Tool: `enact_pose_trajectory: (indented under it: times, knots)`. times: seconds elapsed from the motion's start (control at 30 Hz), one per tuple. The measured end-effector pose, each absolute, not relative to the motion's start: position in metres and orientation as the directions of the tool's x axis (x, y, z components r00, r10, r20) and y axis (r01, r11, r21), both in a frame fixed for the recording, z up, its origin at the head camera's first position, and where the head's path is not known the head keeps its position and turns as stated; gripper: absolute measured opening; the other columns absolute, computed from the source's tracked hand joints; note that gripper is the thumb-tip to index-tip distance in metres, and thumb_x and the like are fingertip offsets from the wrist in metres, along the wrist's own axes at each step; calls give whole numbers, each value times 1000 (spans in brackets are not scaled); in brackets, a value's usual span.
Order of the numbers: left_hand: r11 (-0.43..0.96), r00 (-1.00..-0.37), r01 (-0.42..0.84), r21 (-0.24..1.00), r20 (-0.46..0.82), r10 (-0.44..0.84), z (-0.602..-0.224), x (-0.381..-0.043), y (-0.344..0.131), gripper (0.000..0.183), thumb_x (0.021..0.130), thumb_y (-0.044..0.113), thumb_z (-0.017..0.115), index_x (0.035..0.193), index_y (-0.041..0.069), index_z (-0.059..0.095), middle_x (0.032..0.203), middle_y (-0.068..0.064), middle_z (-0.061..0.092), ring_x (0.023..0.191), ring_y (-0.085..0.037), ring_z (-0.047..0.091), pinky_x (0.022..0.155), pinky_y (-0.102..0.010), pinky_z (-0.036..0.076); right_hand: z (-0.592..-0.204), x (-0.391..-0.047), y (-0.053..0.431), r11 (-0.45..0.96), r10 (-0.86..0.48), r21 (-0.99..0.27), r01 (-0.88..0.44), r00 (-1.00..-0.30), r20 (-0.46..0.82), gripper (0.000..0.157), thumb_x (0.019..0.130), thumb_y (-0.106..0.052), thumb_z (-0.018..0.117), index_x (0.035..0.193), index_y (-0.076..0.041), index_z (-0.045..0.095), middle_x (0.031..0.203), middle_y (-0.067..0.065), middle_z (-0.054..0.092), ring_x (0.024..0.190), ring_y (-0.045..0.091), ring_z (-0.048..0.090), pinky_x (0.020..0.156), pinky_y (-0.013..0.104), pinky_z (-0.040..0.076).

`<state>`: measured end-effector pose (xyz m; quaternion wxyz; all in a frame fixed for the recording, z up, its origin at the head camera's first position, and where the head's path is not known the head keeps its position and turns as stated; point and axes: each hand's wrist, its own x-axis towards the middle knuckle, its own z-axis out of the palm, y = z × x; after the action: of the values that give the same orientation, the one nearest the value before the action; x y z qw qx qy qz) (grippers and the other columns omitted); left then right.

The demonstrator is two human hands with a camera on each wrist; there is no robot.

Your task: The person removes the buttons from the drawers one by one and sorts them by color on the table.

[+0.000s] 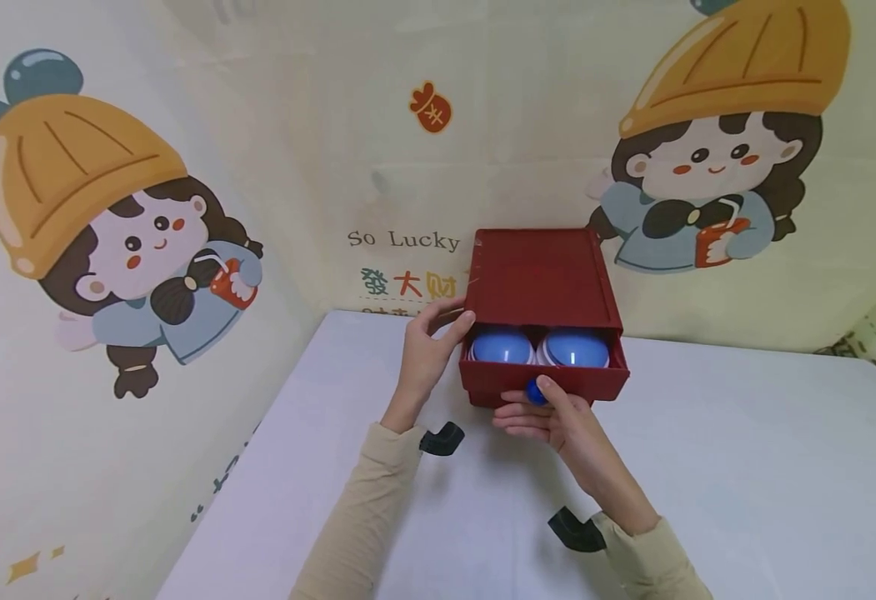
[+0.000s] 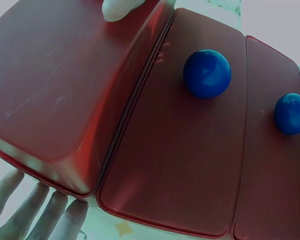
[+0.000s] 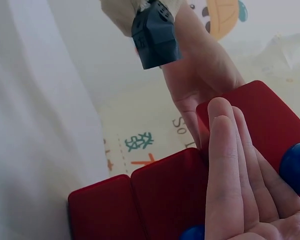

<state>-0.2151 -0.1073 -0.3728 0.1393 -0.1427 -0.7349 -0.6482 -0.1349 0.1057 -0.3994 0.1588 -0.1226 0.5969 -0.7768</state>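
A red drawer box point(image 1: 543, 279) stands against the back wall, its top drawer point(image 1: 558, 380) pulled partway out. Two round containers with blue lids, one on the left point(image 1: 503, 347) and one on the right point(image 1: 576, 348), sit side by side in that drawer. My right hand point(image 1: 576, 429) pinches the drawer's blue knob point(image 1: 535, 392) between thumb and index finger, the other fingers extended below. My left hand point(image 1: 428, 354) rests against the box's left side, thumb near the front edge. In the left wrist view, its straight fingers point(image 2: 42, 205) lie along that side.
Two lower drawer fronts, each with a blue knob, show in the left wrist view: the middle knob point(image 2: 207, 73) and the bottom knob point(image 2: 291, 114). A white tabletop point(image 1: 745, 467) spreads around the box. Cartoon-printed cloth point(image 1: 295, 125) covers the walls behind and to the left.
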Motion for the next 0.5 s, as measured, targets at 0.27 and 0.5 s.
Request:
enact_pose_trajectory:
  times: [0.27,0.5]
  knots:
    - [96,-927,374,922,373,26,-377,-220,-106,38,92,30,71,126,15,66,125,-3,66,117,-22,61,89,-37,57,-399,-132,110,-209,-408,-973,99,-913,-5,65,107,-42,36,132,16,50,106,10,75,98,27,73,89,34,56]
    - [101,-930,367,925,367,26,-376,-219,-110,38,93,27,71,128,12,65,126,-5,66,118,-22,60,90,-38,57,-400,-128,107,-220,-407,-970,103,-913,-5,65,107,-42,36,131,17,51,112,16,73,100,29,73,91,35,55]
